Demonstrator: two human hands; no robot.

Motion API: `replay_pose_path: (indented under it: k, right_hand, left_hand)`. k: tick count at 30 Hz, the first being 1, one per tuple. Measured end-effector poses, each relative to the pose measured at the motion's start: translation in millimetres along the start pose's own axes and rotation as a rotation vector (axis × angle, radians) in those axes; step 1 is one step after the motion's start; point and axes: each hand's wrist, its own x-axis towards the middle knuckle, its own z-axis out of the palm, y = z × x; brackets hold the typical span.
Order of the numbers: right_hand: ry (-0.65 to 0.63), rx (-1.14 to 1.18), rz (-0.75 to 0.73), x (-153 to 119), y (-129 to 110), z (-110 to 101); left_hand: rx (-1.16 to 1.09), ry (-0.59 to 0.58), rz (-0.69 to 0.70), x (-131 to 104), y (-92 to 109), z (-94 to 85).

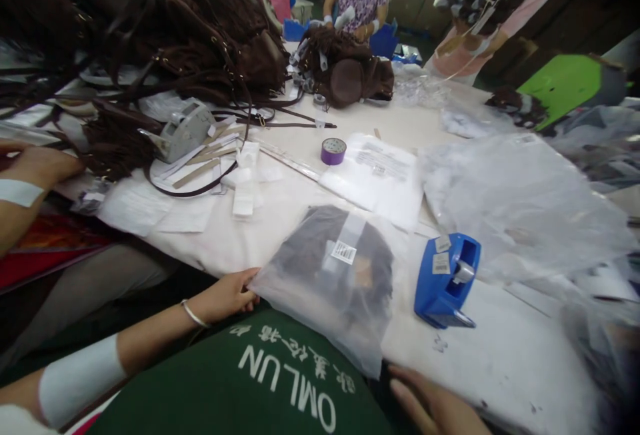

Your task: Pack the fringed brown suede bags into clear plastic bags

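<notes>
A frosted plastic bag with a dark brown bag inside lies at the table's front edge, against my green apron. A white barcode label sits on its top. My left hand is closed on the plastic bag's left corner, fingers pinched together. Close to the plastic bag's lower right corner, my right hand is at the table edge, fingers stretched out and holding nothing visible; part of it runs out of the picture. To the right of the plastic bag stands a blue tape dispenser.
Brown bags are heaped at the back left. A purple tape roll, printed sheets and a grey tape dispenser lie beyond. Clear plastic bags spread rightward. A co-worker's hand is at left; other people stand behind.
</notes>
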Motion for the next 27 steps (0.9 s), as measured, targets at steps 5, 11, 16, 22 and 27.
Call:
replay_pose_path:
  k: [5, 11, 16, 22, 27]
  right_hand:
    - [0.483, -0.269, -0.597, 78, -83, 27]
    - [0.352, -0.773, -0.804, 123, -72, 101]
    - [0.349, -0.825, -0.826, 114, -58, 102]
    - [0.359, -0.750, -0.855, 107, -62, 100]
    - [0.375, -0.417, -0.884, 88, -91, 97]
  left_hand:
    - [-0.016, 0.006, 0.025, 5, 3, -7.6]
    - [-0.443, -0.222, 0.009, -14, -10, -21.4]
    - [-0.306, -0.095, -0.121, 8, -6, -4.8]
    - [-0.215, -0.097, 0.132, -1, 16, 5.2]
    - [-0.117, 0.076, 0.457, -17, 83, -10.6]
